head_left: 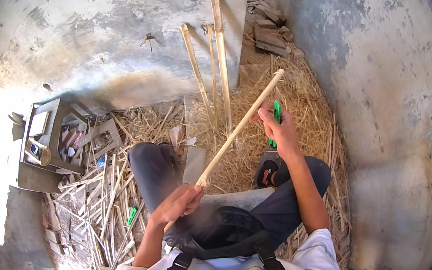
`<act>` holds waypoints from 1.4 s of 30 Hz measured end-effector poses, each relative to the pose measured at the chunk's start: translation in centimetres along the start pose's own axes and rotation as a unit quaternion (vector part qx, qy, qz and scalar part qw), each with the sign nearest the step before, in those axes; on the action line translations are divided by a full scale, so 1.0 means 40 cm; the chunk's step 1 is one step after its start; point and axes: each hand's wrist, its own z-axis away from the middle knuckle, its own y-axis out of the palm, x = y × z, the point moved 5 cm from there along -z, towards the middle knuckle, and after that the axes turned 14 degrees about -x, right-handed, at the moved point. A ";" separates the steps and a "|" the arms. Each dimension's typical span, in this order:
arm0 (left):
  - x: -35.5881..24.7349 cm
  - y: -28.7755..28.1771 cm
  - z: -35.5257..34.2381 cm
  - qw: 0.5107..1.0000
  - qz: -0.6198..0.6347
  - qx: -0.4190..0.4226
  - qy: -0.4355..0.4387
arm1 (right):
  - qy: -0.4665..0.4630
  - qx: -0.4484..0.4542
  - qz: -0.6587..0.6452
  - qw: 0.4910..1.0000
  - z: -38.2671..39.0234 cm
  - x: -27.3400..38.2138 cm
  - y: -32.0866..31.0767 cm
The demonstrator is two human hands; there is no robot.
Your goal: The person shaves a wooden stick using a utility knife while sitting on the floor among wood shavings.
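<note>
Left hand (181,202) grips the pale cane's (238,128) lower end; right hand (277,128), at one o'clock, holds a green knife (276,113) against it. Three finished-looking canes (212,63) lean at twelve; split strips (98,201) lie piled at eight.

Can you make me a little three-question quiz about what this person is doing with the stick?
1. True or false: the left hand grips the lower end of the long pale stick.
2. What colour is the tool in the right hand? A red, B green, C blue.
3. Fill in: three more sticks lean against the ____.

Key: 1 true. 2 B, the green-handled tool. 3 wall.
</note>
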 end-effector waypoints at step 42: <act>-0.255 0.109 -0.077 0.908 -0.158 -0.262 0.285 | -0.403 0.105 0.333 0.846 0.184 0.003 0.138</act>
